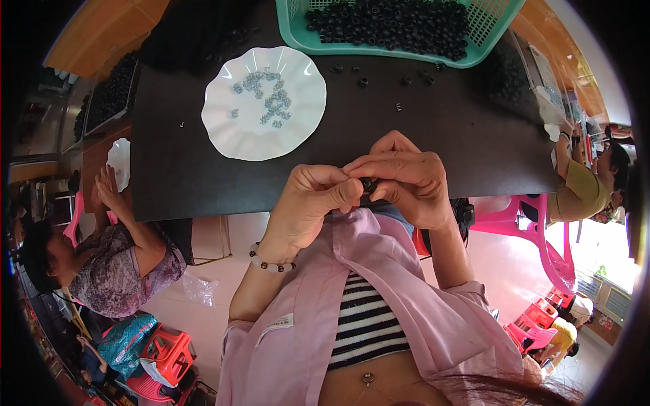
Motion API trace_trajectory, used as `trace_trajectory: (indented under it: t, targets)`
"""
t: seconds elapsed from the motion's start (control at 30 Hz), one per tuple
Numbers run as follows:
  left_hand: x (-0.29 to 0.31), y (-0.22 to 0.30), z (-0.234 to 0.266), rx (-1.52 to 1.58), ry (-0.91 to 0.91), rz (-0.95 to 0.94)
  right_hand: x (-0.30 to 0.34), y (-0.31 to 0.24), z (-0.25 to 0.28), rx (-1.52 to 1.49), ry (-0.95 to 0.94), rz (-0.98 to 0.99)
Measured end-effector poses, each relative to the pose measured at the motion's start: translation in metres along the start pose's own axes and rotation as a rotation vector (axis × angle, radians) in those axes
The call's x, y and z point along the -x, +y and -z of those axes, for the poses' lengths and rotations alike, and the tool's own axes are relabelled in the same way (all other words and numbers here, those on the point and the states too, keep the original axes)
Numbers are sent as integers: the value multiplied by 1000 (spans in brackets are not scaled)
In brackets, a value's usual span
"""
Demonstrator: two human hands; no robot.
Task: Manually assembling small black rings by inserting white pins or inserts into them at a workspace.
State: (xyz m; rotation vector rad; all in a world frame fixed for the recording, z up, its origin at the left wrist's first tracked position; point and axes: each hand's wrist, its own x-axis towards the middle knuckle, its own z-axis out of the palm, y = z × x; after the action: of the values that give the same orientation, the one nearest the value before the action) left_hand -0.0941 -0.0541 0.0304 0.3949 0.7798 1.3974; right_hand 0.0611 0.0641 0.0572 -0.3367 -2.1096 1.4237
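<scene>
Sitting between both hands (298, 203) (420, 186): black piece (367, 183)

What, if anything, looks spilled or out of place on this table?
A few small black pieces lie loose on the dark tabletop outside the green basket that holds the heap. Tiny pale bits also lie on either side of the white plate, away from those on it. Both look strayed.

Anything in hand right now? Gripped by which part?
A small black piece, held between the fingertips of the left hand and right hand. Fingers cover most of it; which part is gripped can't be told.
</scene>
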Motion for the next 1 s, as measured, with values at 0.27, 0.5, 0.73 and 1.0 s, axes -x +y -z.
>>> trace_trajectory:
  t: [0.27, 0.5, 0.73, 1.0]
  targets:
    - [3, -3, -2, -34, 24, -50, 3, -4, -2, 24, 13, -15]
    - [4, -6, -5, -21, 20, -60, 5, -7, -7, 17, 47, 3]
    - [2, -9, -3, -3, 23, -63, 10, -5, -8, 61, 56, -51]
    - [-2, -15, 0, 86, 11, 9, 10, 9, -3, -64, 13, -11]
